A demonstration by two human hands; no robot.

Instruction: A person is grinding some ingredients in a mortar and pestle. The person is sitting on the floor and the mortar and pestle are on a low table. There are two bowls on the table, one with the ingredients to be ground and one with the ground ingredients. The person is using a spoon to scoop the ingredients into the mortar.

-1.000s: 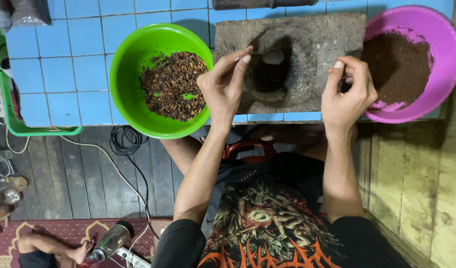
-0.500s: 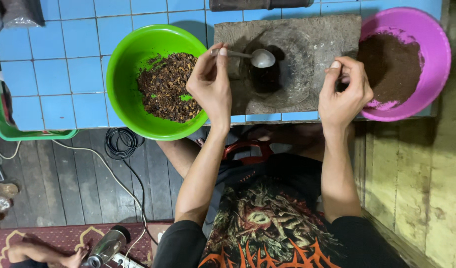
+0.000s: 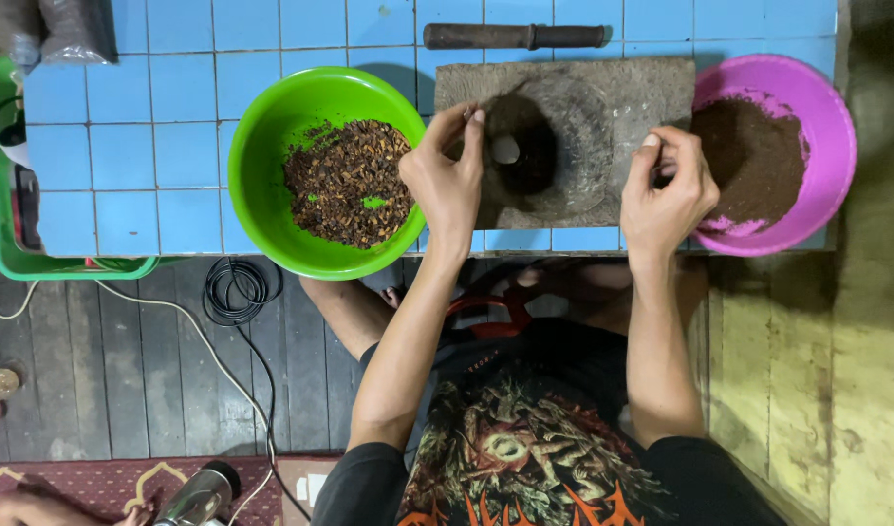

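Here, small metal spoon [image 3: 505, 149], bowl down in dark stone mortar [image 3: 564, 136], left hand [image 3: 447, 185] pinching handle

The person wears a black T-shirt [image 3: 525, 458] with short sleeves. On the front is a big picture in brown, green and tan, with spiky orange shapes along the bottom. Both arms are bare, and so are the left hand [image 3: 447, 185] and right hand [image 3: 666, 190].
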